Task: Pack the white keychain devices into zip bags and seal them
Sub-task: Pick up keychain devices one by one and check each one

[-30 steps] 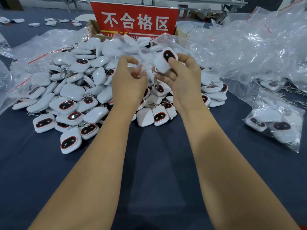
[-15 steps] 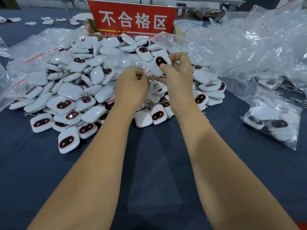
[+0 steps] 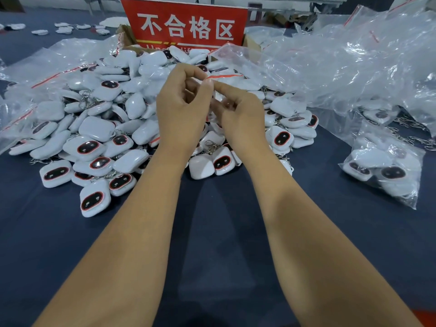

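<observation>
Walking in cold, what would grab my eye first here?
Probably the big pile of white keychain devices heaped across the dark table, with a red sign standing behind it. Above the pile, the left hand and right hand pinch a clear zip bag by its red strip.

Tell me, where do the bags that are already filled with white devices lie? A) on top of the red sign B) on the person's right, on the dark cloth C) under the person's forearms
B: the filled zip bags lie on the dark tablecloth at the right edge, holding several white devices.
</observation>
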Demonstrator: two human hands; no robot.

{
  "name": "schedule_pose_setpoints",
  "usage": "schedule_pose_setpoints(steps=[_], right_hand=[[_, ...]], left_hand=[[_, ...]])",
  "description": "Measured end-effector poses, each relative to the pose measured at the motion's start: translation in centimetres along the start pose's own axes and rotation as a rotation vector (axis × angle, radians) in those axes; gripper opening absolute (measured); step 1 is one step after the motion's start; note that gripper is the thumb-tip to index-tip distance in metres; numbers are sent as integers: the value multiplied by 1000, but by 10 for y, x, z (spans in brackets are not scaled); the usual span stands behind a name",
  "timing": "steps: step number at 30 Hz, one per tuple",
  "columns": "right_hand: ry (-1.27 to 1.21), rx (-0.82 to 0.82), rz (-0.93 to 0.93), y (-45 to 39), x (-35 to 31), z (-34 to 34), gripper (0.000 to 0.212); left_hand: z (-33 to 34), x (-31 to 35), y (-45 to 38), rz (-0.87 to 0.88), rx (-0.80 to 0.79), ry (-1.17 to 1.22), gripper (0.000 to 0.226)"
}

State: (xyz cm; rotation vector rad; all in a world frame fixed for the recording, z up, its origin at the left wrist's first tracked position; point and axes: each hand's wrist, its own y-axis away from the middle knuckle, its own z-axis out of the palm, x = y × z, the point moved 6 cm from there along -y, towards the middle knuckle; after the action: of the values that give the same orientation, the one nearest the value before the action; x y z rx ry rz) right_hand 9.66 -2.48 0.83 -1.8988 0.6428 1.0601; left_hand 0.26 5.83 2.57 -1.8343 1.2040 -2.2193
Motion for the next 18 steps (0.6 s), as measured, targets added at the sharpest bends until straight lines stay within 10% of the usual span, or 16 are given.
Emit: schedule_pose_setpoints(steps=[9,18], right_hand=[[144,69,34,-1,5,-7,5],[-656,-293,144,2,-4,15,25]], left_hand=[[4,3,6,160,-4,-80,22],[7,21,16,397,35,-244,13]])
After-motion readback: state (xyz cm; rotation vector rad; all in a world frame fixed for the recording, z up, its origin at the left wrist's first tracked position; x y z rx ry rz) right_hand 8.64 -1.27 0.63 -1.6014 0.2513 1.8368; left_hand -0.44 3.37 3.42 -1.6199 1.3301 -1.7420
